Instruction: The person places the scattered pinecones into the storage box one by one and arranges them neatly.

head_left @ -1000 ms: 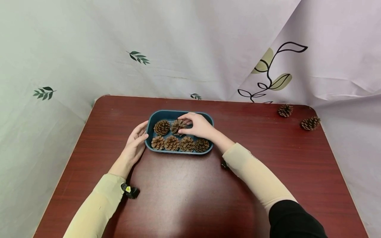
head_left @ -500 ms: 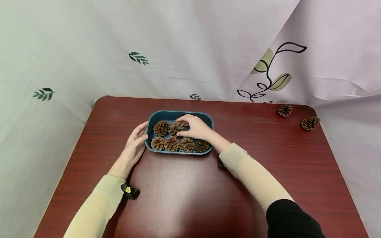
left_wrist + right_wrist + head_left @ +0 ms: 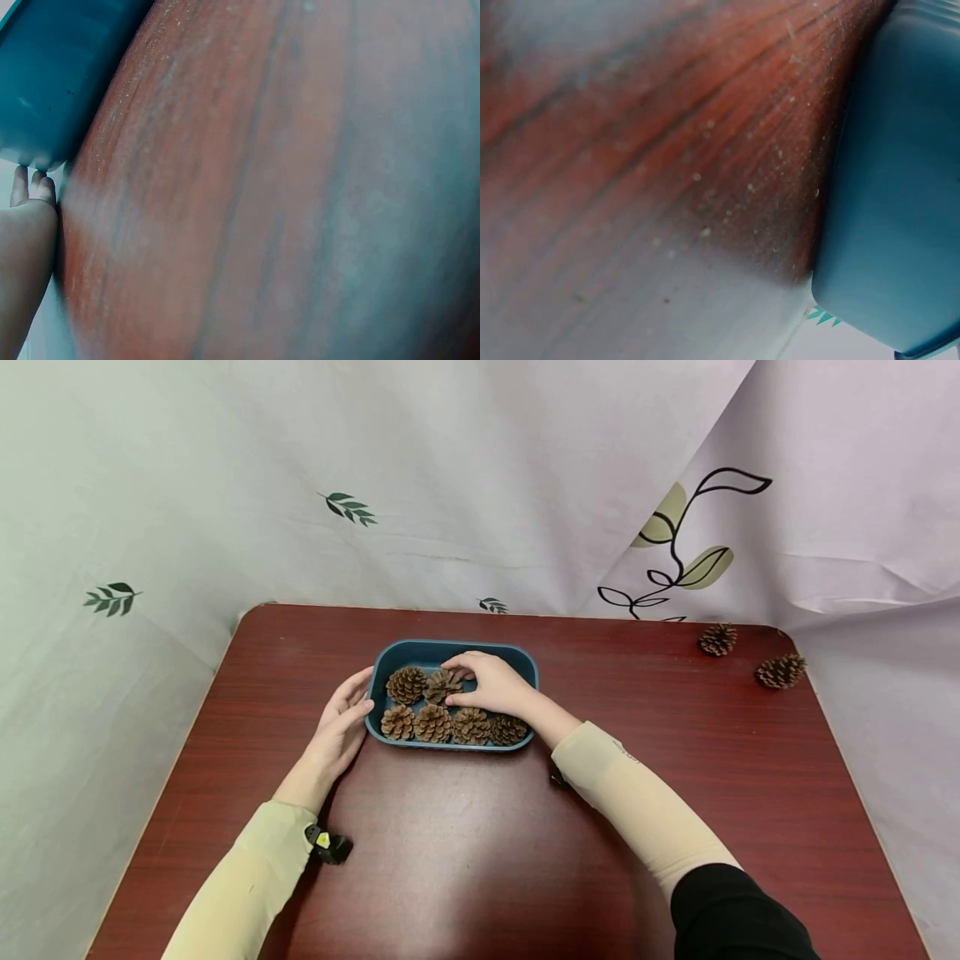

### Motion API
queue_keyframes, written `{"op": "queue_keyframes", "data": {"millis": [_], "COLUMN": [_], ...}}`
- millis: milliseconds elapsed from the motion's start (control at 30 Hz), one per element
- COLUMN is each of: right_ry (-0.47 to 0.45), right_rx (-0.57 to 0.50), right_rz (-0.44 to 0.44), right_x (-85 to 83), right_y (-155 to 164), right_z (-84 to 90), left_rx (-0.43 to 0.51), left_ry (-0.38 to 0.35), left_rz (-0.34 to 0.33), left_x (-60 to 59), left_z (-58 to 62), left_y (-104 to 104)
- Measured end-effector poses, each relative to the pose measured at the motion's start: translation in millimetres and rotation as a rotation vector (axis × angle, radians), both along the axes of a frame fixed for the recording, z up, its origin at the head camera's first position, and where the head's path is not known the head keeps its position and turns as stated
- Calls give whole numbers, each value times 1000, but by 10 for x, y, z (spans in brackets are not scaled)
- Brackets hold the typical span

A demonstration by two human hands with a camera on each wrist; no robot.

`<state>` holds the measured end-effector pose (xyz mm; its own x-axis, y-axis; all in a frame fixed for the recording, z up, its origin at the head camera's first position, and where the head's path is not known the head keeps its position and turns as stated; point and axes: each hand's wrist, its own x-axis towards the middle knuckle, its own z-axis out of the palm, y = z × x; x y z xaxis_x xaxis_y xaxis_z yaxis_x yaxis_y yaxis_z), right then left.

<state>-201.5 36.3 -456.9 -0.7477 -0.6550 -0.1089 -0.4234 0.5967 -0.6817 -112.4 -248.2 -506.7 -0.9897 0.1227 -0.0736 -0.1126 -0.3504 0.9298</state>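
Two hands are at the tray: my right hand (image 3: 495, 683) sits over its far row with thumb and fingers curled round a pine cone (image 3: 442, 683), pinching it from both sides as it rests in the blue tray (image 3: 525, 662). Just left of that hand stands another cone (image 3: 407, 684), and nearer me than the hand runs a row of four cones (image 3: 453, 724), packed side by side and touching. My left hand (image 3: 339, 727) lies with straight, relaxed fingers flat against the tray's left end, steadying it and gripping nothing. I judge the cone light, stiff and dry, with brittle scale tips that could snap or snag on its neighbours, so the hold belongs round its widest girth, fingers opposed, with gentle pressure. The tray looks like smooth, light plastic that would slide on the polished worktop (image 3: 465, 852) if not braced. Well off to the right of my right hand, two loose cones (image 3: 780, 671) lie near the worktop's far corner.
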Motion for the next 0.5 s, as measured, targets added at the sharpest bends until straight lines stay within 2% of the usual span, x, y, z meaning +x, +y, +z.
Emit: {"op": "queue_keyframes", "data": {"millis": [500], "right_ry": [21], "right_rx": [-69], "right_rz": [-15], "right_x": [5], "right_y": [31], "right_z": [15], "left_rx": [-10], "left_ry": [-6], "left_rz": [2], "left_x": [7], "left_z": [6], "left_y": [3]}}
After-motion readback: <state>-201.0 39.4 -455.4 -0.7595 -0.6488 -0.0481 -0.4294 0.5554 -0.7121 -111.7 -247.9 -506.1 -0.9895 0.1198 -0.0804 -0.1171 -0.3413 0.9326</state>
